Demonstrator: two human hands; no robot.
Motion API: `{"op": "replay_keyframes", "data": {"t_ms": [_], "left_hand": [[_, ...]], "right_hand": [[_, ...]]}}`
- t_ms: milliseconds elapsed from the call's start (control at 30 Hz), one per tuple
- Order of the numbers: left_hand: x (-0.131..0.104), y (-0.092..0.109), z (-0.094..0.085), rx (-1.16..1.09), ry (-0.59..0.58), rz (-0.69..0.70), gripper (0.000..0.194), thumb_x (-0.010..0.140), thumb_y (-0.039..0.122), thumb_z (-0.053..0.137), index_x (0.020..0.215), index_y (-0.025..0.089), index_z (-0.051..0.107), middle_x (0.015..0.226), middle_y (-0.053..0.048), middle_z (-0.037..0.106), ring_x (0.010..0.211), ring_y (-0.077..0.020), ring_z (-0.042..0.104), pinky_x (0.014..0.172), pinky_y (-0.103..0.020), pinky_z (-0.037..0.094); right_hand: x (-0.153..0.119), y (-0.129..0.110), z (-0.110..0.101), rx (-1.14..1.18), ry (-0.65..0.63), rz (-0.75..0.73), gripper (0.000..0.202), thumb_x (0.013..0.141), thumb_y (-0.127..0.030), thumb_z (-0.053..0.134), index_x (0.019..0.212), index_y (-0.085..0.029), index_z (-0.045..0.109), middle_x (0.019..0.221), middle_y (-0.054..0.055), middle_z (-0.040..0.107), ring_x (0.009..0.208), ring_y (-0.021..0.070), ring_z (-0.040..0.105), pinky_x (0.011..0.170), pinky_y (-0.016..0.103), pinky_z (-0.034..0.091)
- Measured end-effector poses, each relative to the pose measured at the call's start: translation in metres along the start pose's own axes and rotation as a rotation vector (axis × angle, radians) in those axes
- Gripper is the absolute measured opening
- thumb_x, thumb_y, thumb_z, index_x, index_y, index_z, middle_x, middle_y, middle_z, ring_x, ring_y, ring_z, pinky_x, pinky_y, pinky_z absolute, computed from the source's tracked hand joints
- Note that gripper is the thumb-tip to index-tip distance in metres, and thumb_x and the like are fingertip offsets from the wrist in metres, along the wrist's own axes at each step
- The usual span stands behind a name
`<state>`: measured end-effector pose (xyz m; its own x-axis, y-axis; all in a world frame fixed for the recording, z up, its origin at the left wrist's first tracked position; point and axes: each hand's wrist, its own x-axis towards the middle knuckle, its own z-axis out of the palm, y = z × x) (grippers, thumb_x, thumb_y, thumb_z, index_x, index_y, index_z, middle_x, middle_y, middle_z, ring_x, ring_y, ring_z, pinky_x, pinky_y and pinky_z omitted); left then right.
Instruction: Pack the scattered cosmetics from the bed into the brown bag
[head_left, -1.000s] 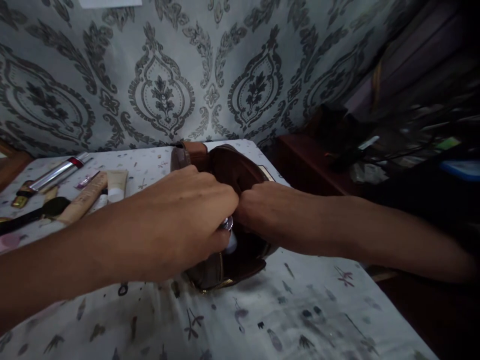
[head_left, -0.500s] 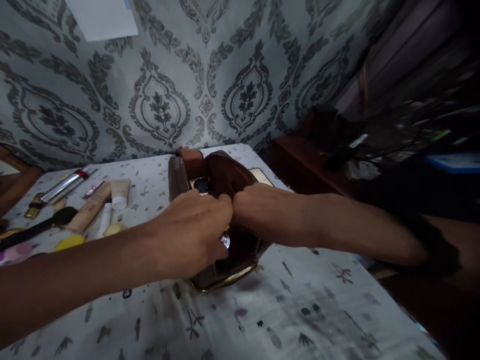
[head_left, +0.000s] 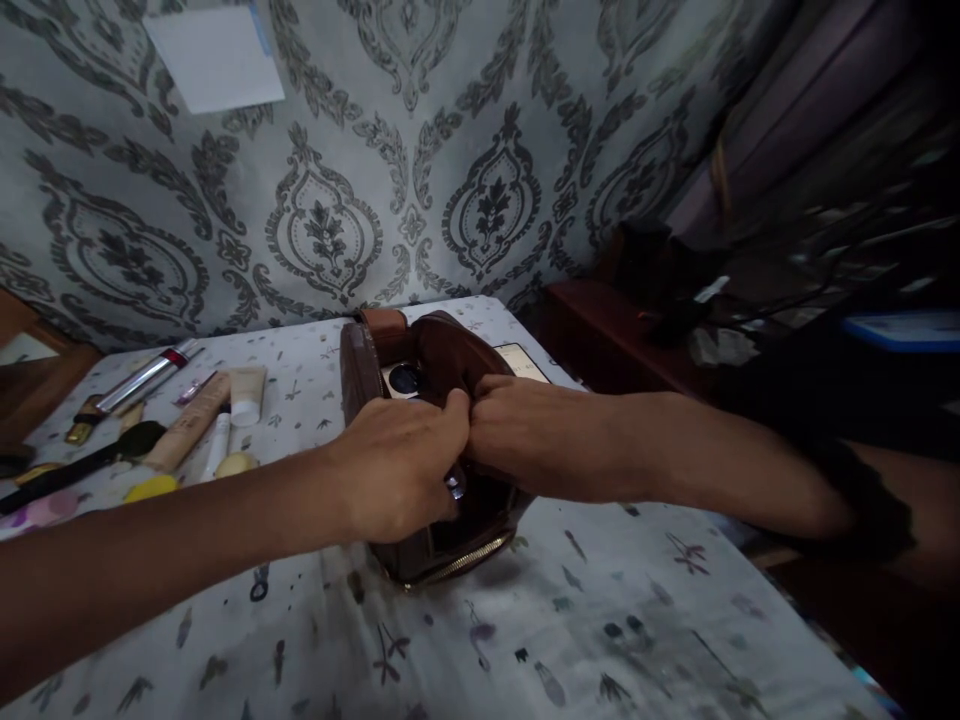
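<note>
An open brown bag (head_left: 362, 366) with a gold zipper (head_left: 469, 557) lies on the patterned white cloth. My left hand (head_left: 401, 460) is closed over its opening, with a small shiny item (head_left: 454, 484) showing beneath the fingers; the grip itself is hidden. Touching it from the right, my right hand (head_left: 514, 430) is curled at the bag's inner edge, fingertips out of sight. A round dark item (head_left: 406, 379) on something pale shows inside the bag, behind my left hand. Behind the bag's right side a phone (head_left: 523, 362) with a lit screen is partly visible.
Cosmetics lie at the left: a beige tube (head_left: 189, 422), a small cream tube (head_left: 247, 394), a silver cylinder (head_left: 142, 380), a black brush (head_left: 82, 462) and a yellow item (head_left: 152, 488). The wall stands behind. A dark red surface (head_left: 615, 335) and clutter are at the right.
The view has shifted slightly, so the bag and cosmetics sit a little lower. Both hands stay together at the bag's opening, with only slight finger movement.
</note>
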<state>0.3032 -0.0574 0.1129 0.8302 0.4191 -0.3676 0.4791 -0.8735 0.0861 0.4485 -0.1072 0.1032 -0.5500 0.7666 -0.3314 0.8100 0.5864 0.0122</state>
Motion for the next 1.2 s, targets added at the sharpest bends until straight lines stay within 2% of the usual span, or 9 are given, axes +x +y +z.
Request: {"op": "replay_keyframes", "data": {"t_ms": [133, 233, 400, 500, 633, 733, 900, 1067, 1200], "left_hand": [[-0.002, -0.002, -0.002, 0.006, -0.013, -0.029, 0.065, 0.078, 0.035, 0.064, 0.135, 0.014, 0.040, 0.113, -0.012, 0.071, 0.110, -0.0298, 0.066, 0.084, -0.033, 0.051], [-0.003, -0.003, 0.000, 0.007, 0.005, -0.031, 0.063, 0.078, 0.034, 0.063, 0.134, 0.014, 0.042, 0.112, -0.013, 0.071, 0.109, -0.0306, 0.066, 0.084, -0.034, 0.051], [-0.004, -0.001, 0.001, 0.027, 0.026, -0.021, 0.056, 0.077, 0.029, 0.061, 0.129, 0.014, 0.046, 0.102, -0.011, 0.074, 0.102, -0.0294, 0.069, 0.080, -0.034, 0.052], [-0.004, 0.000, 0.000, 0.030, 0.032, -0.001, 0.039, 0.077, 0.028, 0.060, 0.114, 0.015, 0.057, 0.097, -0.011, 0.075, 0.097, -0.0310, 0.071, 0.076, -0.036, 0.053], [-0.005, 0.000, 0.002, 0.025, 0.052, 0.011, 0.013, 0.080, 0.028, 0.059, 0.087, 0.020, 0.066, 0.093, -0.010, 0.075, 0.094, -0.0307, 0.071, 0.076, -0.037, 0.053], [-0.005, -0.001, 0.003, -0.003, 0.080, 0.010, 0.015, 0.081, 0.031, 0.062, 0.089, 0.021, 0.068, 0.095, -0.009, 0.076, 0.095, -0.0301, 0.071, 0.076, -0.037, 0.053], [-0.002, -0.001, 0.002, 0.014, 0.054, 0.041, 0.017, 0.080, 0.033, 0.066, 0.090, 0.019, 0.068, 0.094, -0.009, 0.076, 0.094, -0.0309, 0.071, 0.077, -0.038, 0.053], [0.001, -0.001, -0.001, 0.044, -0.006, 0.051, 0.013, 0.077, 0.029, 0.065, 0.084, 0.019, 0.068, 0.089, -0.009, 0.076, 0.087, -0.0292, 0.072, 0.069, -0.035, 0.053], [-0.001, -0.002, -0.001, 0.032, 0.030, 0.047, 0.011, 0.075, 0.026, 0.063, 0.082, 0.019, 0.068, 0.087, -0.009, 0.076, 0.086, -0.0289, 0.072, 0.067, -0.035, 0.052]], "right_hand": [[-0.001, 0.007, 0.015, 0.051, 0.159, -0.056, 0.026, 0.086, -0.001, 0.050, 0.072, -0.017, 0.065, 0.068, 0.001, 0.064, 0.065, 0.0154, 0.053, 0.068, 0.033, 0.035], [0.000, 0.006, 0.014, 0.047, 0.131, -0.021, 0.021, 0.085, -0.003, 0.054, 0.073, -0.016, 0.065, 0.077, 0.003, 0.067, 0.069, 0.0154, 0.052, 0.071, 0.033, 0.034], [-0.004, -0.002, 0.002, -0.093, 0.110, 0.022, 0.022, 0.089, -0.009, 0.056, 0.072, -0.016, 0.068, 0.080, 0.007, 0.066, 0.079, 0.0201, 0.051, 0.076, 0.037, 0.031], [-0.006, -0.005, -0.003, -0.152, 0.032, 0.079, 0.020, 0.089, -0.013, 0.059, 0.072, -0.016, 0.069, 0.087, 0.010, 0.069, 0.085, 0.0230, 0.051, 0.075, 0.038, 0.029], [-0.004, -0.008, -0.004, -0.154, 0.035, 0.106, 0.019, 0.088, -0.016, 0.062, 0.070, -0.017, 0.070, 0.083, 0.008, 0.070, 0.084, 0.0226, 0.052, 0.076, 0.037, 0.029], [-0.003, -0.012, -0.007, -0.118, 0.021, 0.131, 0.019, 0.087, -0.017, 0.063, 0.069, -0.017, 0.070, 0.081, 0.008, 0.071, 0.082, 0.0220, 0.054, 0.076, 0.037, 0.029], [-0.002, -0.016, -0.008, -0.120, -0.031, 0.169, 0.016, 0.083, -0.016, 0.066, 0.068, -0.017, 0.070, 0.077, 0.007, 0.071, 0.079, 0.0215, 0.057, 0.081, 0.038, 0.030], [-0.003, -0.016, -0.003, -0.117, 0.034, 0.153, 0.017, 0.078, -0.012, 0.065, 0.062, -0.018, 0.066, 0.070, 0.005, 0.069, 0.073, 0.0195, 0.058, 0.083, 0.038, 0.031], [-0.005, -0.019, -0.005, -0.058, 0.062, 0.156, 0.021, 0.075, -0.007, 0.061, 0.058, -0.019, 0.062, 0.065, 0.004, 0.067, 0.067, 0.0181, 0.057, 0.084, 0.038, 0.032]]}}
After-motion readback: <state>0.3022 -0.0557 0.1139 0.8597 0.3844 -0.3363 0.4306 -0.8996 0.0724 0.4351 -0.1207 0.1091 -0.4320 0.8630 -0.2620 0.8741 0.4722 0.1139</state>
